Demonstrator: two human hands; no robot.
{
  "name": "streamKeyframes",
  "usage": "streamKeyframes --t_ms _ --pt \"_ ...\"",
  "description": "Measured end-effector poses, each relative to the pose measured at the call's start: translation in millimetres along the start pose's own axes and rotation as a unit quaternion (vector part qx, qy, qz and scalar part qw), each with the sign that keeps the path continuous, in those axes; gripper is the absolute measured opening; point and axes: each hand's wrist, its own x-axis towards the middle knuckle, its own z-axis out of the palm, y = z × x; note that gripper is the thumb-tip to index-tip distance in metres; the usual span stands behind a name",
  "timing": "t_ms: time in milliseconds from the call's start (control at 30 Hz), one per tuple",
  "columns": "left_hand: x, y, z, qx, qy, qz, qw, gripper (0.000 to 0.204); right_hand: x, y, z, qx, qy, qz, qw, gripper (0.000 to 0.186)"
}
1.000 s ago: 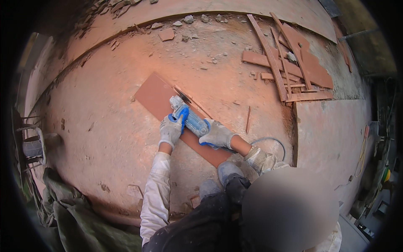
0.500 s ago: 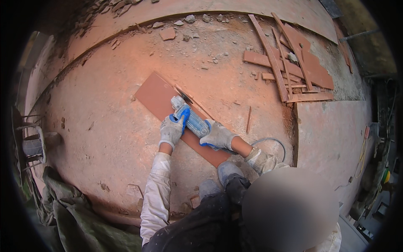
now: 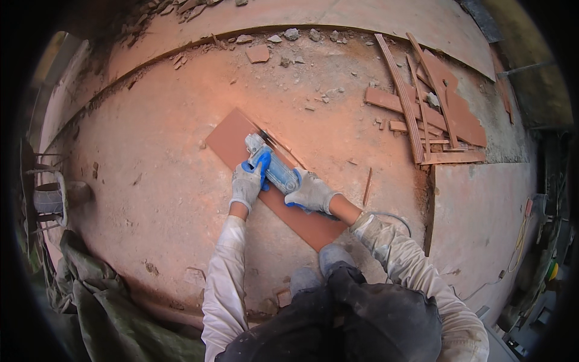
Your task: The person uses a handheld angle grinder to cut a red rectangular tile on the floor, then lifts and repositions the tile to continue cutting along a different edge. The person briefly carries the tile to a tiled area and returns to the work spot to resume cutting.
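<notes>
Head view: shows angle grinder held two-handed over red tile, laid slantwise on dusty floor, ahead of the feet. Has gloved left hand clamped around grinder's front, just behind the head; likely for steering and holding disc on line. Has gloved right hand closed around rear of body; probably for taking weight and feeding push. Can't see fingertips underneath on either hand.

Puts disc close to tile's long upper-right edge, away from both hands. Can't tell spin or depth of contact; too small and dark. Sets right shoe at tile's near end, touching or overlapping, can't tell which; maybe to stop sliding. Routes cord out right past the forearm, opposite end from disc, so looks sensible.

Room-wise: widest to the left, across floor toward green tarp at lower left. Tighter on the right: loose thin strip near cord, then stacked offcuts well apart at upper right, plus dark edge of pale slab below those. Ends in rubble along upper ledge, well beyond tile.
</notes>
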Motion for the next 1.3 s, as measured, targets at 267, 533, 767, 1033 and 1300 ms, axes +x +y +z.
streamKeyframes --t_ms 267,533,767,1033,1300 --pt "-2.8 -0.2 1.6 0.000 0.012 -0.008 1.000 0.053 1.7 -3.1 -2.2 0.009 -0.002 0.014 1.000 0.056" --pt "1.7 2.2 0.7 -0.022 0.017 -0.039 0.999 0.056 8.8 -4.0 -0.2 0.004 -0.012 0.032 0.999 0.067" --pt "-6.1 26.2 -8.6 -0.033 -0.004 -0.072 0.997 0.061 13.7 0.8 1.1 -0.003 0.007 0.012 1.000 0.069" --pt "-2.2 27.2 -13.6 0.018 -0.037 -0.077 0.996 0.063 9.9 -10.6 -2.5 -0.034 0.002 0.043 0.998 0.088" --pt "1.2 28.9 -17.7 0.034 -0.043 -0.086 0.995 0.067 6.1 -19.3 -1.7 -0.045 0.015 0.045 0.998 0.089"
